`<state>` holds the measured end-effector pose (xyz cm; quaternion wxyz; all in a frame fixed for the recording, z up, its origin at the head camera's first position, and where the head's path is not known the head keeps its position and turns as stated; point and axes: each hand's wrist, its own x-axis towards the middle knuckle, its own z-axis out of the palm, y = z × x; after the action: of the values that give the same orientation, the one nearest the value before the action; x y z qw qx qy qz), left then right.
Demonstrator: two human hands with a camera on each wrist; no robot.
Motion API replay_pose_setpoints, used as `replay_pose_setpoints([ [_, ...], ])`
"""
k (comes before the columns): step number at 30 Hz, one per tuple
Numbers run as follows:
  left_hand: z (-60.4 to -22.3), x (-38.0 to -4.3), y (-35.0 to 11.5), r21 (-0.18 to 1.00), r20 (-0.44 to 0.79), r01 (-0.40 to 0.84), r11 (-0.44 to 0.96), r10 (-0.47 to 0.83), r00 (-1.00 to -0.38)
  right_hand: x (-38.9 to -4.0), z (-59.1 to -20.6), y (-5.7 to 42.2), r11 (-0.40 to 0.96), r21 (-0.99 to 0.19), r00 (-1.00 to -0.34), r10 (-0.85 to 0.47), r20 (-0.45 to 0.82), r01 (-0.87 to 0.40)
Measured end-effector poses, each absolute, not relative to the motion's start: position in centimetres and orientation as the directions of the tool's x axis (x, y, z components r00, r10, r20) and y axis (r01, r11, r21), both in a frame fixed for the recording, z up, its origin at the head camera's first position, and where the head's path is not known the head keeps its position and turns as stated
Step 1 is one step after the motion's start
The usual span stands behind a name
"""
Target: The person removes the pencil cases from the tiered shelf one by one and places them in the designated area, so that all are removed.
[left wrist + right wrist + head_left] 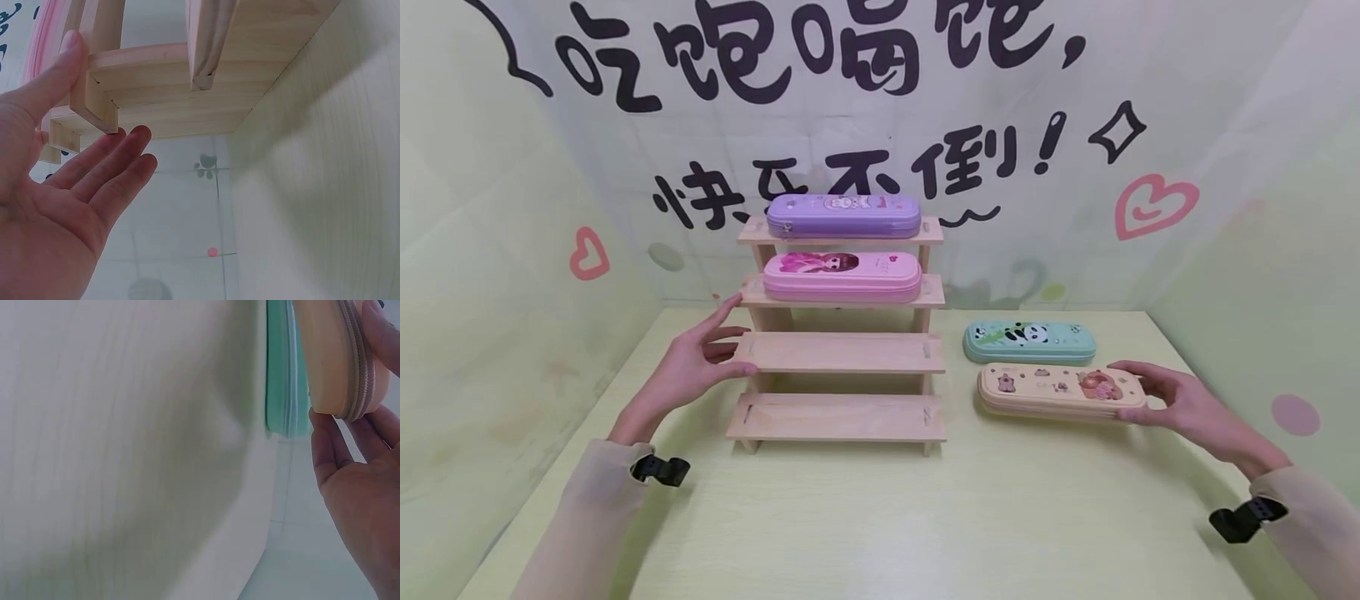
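Observation:
My right hand [1187, 410] grips the right end of a cream pencil case [1052, 392] with cartoon pictures on its lid. In the right wrist view the zipped case [334, 362] is raised off the table, fingers beneath its end and thumb on its lid. Behind it lies a green panda pencil case [1030, 343]. My left hand [688, 367] is at the left end of a four-step wooden rack [838, 352]. The thumb [65, 59] touches a shelf end, while the other fingers extend loosely. On the rack's upper steps lie a purple pencil case [842, 217] and a pink one [842, 277].
The rack's two lower shelves, the third [838, 352] and the bottom one [838, 417], are bare wood. A pale table [880, 517] lies under everything. A printed backdrop [880, 125] stands behind, with side panels left and right.

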<state>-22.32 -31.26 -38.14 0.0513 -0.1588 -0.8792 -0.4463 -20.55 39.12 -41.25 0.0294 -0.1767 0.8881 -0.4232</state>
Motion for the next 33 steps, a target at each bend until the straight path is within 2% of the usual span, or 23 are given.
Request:
replay_pose_setpoints([
  [15, -38.0, -22.4, -31.1, 0.773, 0.229, 0.318, 0.549, 0.227, -0.947, -23.1, -42.0, 39.4, 0.630, -0.752, -0.942, -0.333, -0.038, -0.192],
  [33, -38.2, -22.4, -31.3, 0.755, 0.246, 0.334, 0.564, 0.229, -0.942, -24.4, -42.9, 39.6, 0.688, -0.697, -0.935, -0.348, -0.071, -0.203],
])
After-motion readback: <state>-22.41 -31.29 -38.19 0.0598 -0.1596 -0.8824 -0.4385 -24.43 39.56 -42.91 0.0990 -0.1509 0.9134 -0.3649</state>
